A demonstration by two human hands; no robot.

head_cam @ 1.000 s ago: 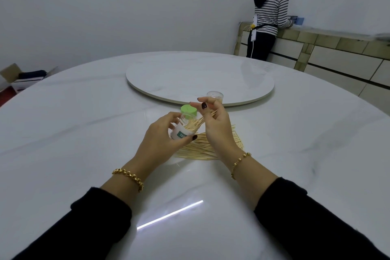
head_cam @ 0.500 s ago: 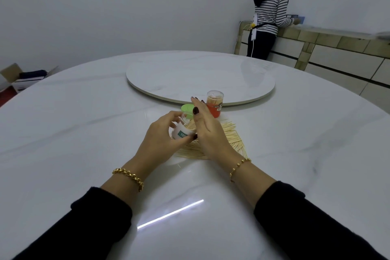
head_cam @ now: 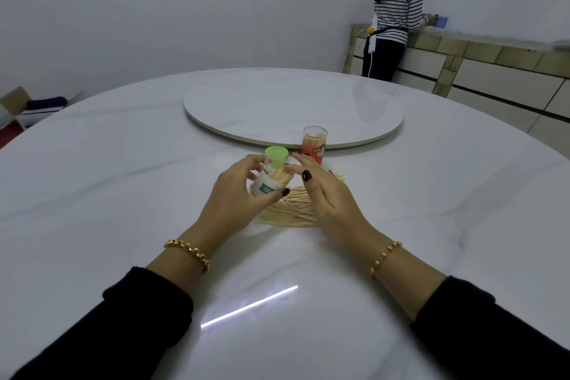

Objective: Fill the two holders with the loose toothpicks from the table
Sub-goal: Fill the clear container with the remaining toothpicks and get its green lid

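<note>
My left hand (head_cam: 237,194) grips a clear holder with a white and green label (head_cam: 267,183), tilted, with toothpicks inside it. A green lid (head_cam: 276,154) lies just behind that holder. My right hand (head_cam: 327,191) hovers open beside the holder, fingers straight, over a pile of loose toothpicks (head_cam: 293,210) on the white table (head_cam: 123,194). A second holder with a red label (head_cam: 313,145) stands upright behind my right hand, filled with toothpicks and with no lid on it.
A round white turntable (head_cam: 293,108) lies in the table's middle, just behind the holders. A person in a striped top (head_cam: 398,15) stands at a tiled counter (head_cam: 493,58) at the far right. A cardboard box (head_cam: 27,108) is on the floor at left.
My right hand has put the toothpicks it held into the tilted holder and drawn back, now open. The red holder has come into full view behind it.
</note>
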